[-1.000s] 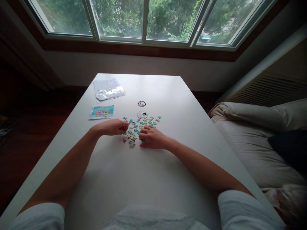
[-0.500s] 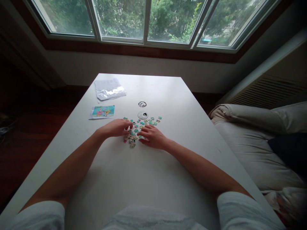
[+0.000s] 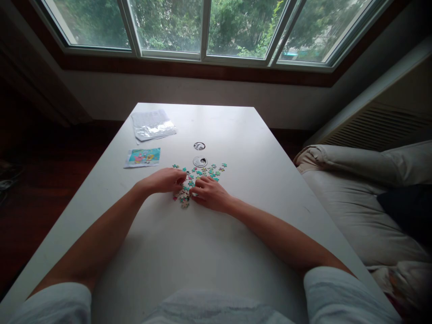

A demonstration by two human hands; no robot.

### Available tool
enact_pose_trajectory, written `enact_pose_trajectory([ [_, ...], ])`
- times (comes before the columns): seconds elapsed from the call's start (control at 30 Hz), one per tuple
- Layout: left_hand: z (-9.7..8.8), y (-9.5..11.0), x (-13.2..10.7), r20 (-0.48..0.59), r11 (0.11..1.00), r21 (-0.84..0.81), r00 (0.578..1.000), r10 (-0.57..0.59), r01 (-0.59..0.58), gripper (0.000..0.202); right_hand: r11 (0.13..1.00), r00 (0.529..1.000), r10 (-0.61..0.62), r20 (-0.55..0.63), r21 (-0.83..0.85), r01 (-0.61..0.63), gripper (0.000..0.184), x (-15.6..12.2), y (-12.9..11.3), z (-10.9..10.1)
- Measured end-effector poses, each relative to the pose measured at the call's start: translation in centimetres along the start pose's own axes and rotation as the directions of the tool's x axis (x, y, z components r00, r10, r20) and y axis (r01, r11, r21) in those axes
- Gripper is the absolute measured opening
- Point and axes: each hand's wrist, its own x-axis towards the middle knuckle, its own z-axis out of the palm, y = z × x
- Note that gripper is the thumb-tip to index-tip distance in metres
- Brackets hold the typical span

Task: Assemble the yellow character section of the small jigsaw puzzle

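Observation:
A small heap of loose jigsaw pieces (image 3: 202,172), mostly teal with some pink and pale ones, lies in the middle of the white table (image 3: 189,252). My left hand (image 3: 165,180) rests at the heap's left edge, fingers curled down onto the pieces. My right hand (image 3: 209,193) lies on the heap's near right side, its fingers bent and pointing left, tips touching pieces. The two hands almost meet over the heap. Whether either hand pinches a piece is hidden by the fingers.
A colourful picture card (image 3: 142,157) lies left of the heap. A crumpled clear plastic bag (image 3: 152,124) sits at the far left. Two round cable-hole caps (image 3: 200,153) are just beyond the pieces. A cushioned sofa (image 3: 367,202) stands to the right, windows ahead.
My right hand has slid left and a little further into the heap. My left hand has moved slightly right, so the hands are closer together.

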Motion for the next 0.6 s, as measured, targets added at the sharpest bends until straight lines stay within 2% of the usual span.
enact_pose_trajectory([
  [0.17, -0.3, -0.2, -0.1, 0.009, 0.998, -0.062, 1.0, 0.023, -0.023, 0.002, 0.999, 1.0, -0.021, -0.023, -0.031, 0.02, 0.016, 0.0, -0.1, 0.2],
  [0.33, -0.7, -1.3, -0.6, -0.017, 0.994, -0.104, 0.999, -0.035, 0.033, 0.005, 0.998, 0.993, -0.015, -0.117, -0.063, 0.008, 0.022, -0.1, -0.1, -0.1],
  [0.43, -0.6, -2.1, -0.7, -0.044, 0.992, -0.103, 0.996, -0.083, 0.078, 0.008, 1.0, 0.99, -0.005, -0.139, 0.013, 0.007, 0.018, -0.2, 0.0, -0.4],
  [0.6, 0.0, -3.1, -0.5, -0.082, 0.987, -0.084, 0.986, -0.143, 0.136, 0.012, 0.974, 0.995, -0.084, -0.059, 0.205, 0.094, 0.011, -0.4, 0.0, -0.8],
])
